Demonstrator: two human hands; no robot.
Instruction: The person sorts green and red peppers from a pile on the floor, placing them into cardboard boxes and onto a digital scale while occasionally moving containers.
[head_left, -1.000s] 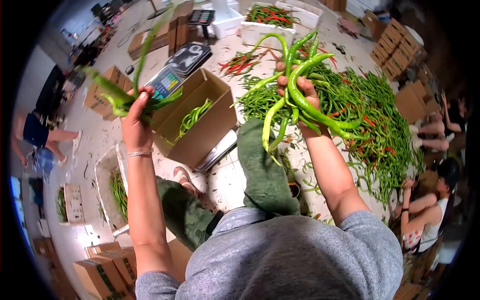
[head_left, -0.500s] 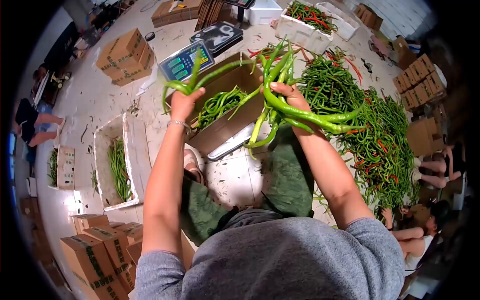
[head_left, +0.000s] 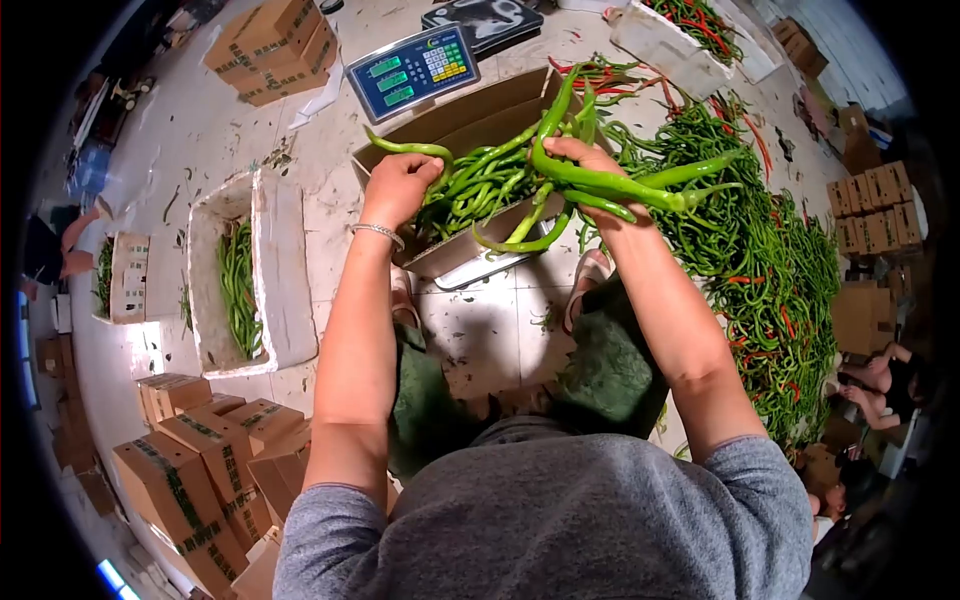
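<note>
Person seated low on the floor, both arms out over a cardboard box (head_left: 470, 110). The box sits on a weighing platform (head_left: 480, 272), flaps open, partly filled with peppers. The scale display (head_left: 412, 70) is just behind its far-left corner.

Left hand (head_left: 400, 187): fist closed on a few long green peppers (head_left: 470, 170), held at the box's near-left rim. They trail inward over the box; one curls up and out past the knuckles.

Right hand (head_left: 592, 165): fingers wrapped tight round a thick bunch of peppers (head_left: 625, 187), above the box's near-right corner. The tips stick out to the right, over the edge of the floor pile (head_left: 770, 250). The other ends droop across the box's front wall.

Room to move:
- A white foam box (head_left: 285, 270) stands close on the left, its long wall near the left forearm.
- The pile hems in the whole right side. Whether it touches the box, cannot tell.
- Bare tile (head_left: 490, 335) shows only between the person's legs, in front of the platform.
- Stacked cartons (head_left: 200, 460) sit near the left elbow.
- Another person (head_left: 885, 375) sits at the pile's far side, well apart.
</note>
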